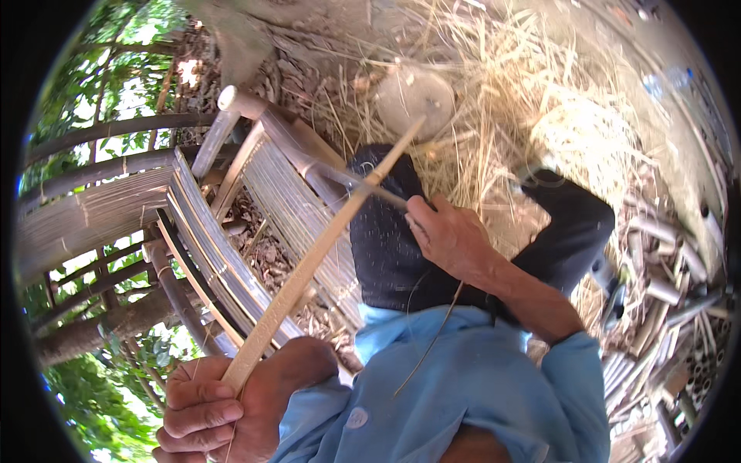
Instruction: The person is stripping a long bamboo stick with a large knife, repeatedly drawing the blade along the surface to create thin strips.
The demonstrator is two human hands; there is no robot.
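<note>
We hold a long bamboo strip (309, 262) in our left hand (204, 409), low in the head view, fingers curled tight around its near end so that this grip is closed on the strip. From there the strip runs up and to the right, slanting over our dark-trousered knee (386, 247), and its far tip ends just below a round cut log end (414, 96) that lies in the straw.

Our right hand (448, 239) sits above the knee, its grip closed round the handle of a knife; the grey blade (340, 176) points left and meets the strip near its upper part, so blade and strip cross there. Whether the edge has bitten into the bamboo we cannot tell. A thin loose sliver (432, 339) hangs from under that hand down across our light blue shirt (478, 386).

To the left of the strip a low bench of split bamboo slats (208, 255) stands tilted, with thicker round poles as its frame. Dry straw and shavings (502, 85) cover the ground beyond the knee. At the right edge lie short cut bamboo tubes (664, 293) in a heap, well apart from both hands.
</note>
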